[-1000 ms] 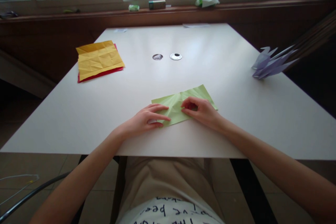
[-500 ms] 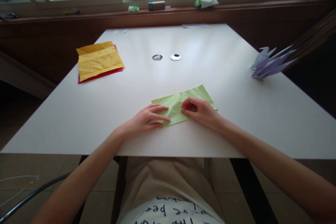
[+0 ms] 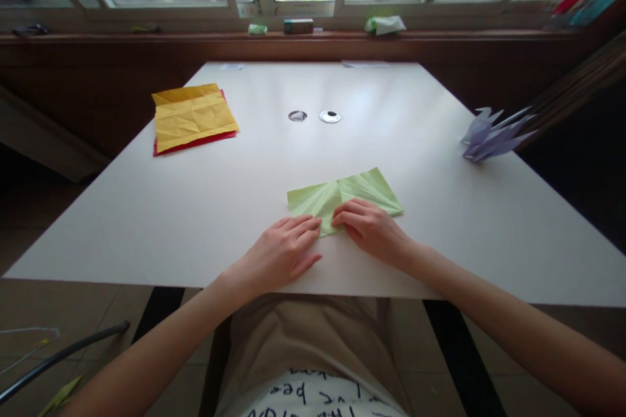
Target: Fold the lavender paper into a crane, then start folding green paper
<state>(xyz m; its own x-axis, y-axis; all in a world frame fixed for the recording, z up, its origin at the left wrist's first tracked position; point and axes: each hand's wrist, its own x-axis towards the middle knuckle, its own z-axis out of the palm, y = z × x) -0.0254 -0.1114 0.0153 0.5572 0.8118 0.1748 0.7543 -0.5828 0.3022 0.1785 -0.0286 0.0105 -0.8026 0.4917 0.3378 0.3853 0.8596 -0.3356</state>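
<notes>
A light green sheet of origami paper [image 3: 369,186], folded into a wide strip with creases fanning from its middle, lies slightly slanted on the table. My left hand [image 3: 288,249] rests over its lower left part, fingers stretched out flat and thumb apart on the tabletop. With bent fingers drawn together, my right hand [image 3: 369,227] presses on the paper near the middle of its lower edge. Its thumb is mostly hidden under the hand. The strip's lower edge is partly covered by both hands.
Yellow creased paper [image 3: 195,118] lies over red paper [image 3: 195,146] at the left edge of the white table [image 3: 195,221]. Purple folded paper cranes [image 3: 491,137] stand near the right edge. Two round inserts, one of them a cable hole cover [image 3: 329,117], sit mid-table.
My left hand has slid nearer me, its fingers closer together and its thumb off the paper. My right hand has moved down toward the strip's lower edge. The camera view has tilted slightly.
</notes>
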